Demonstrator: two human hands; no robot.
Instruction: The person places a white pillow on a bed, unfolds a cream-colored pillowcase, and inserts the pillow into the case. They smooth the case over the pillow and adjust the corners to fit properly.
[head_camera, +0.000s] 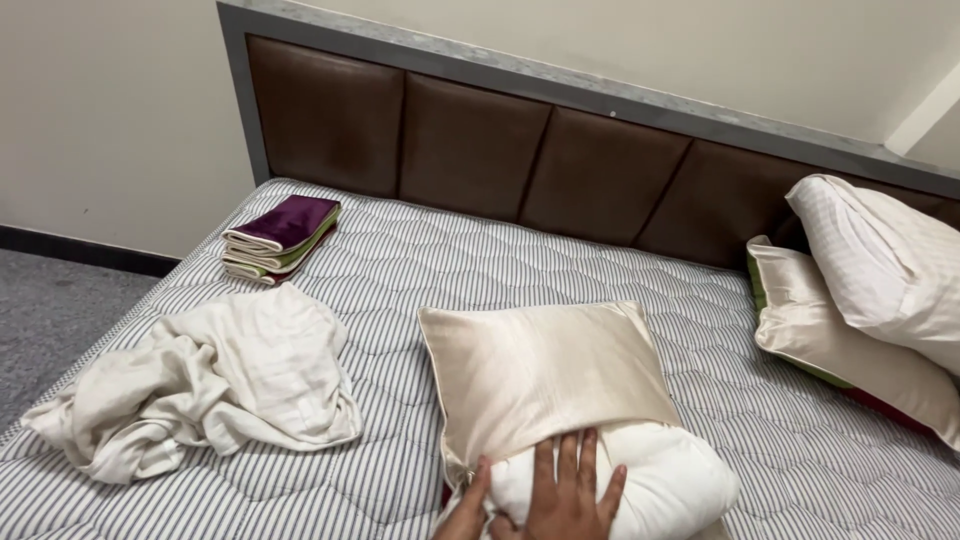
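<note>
A cream satin cushion cover (540, 370) lies on the mattress with its open end toward me. A white pillow insert (670, 480) sticks halfway out of that opening. My right hand (570, 495) lies flat on the insert with its fingers spread, pressing at the edge of the cover. Only a sliver of my left hand (465, 505) shows at the bottom edge, next to the cover's opening. Whether it grips the fabric is hidden.
A crumpled cream sheet (210, 385) lies at the left of the striped quilted mattress (420, 250). A stack of folded purple and green covers (282, 237) sits near the brown padded headboard (560, 170). Two pillows (880, 290) lean at the right. Grey carpet (50, 310) lies left of the bed.
</note>
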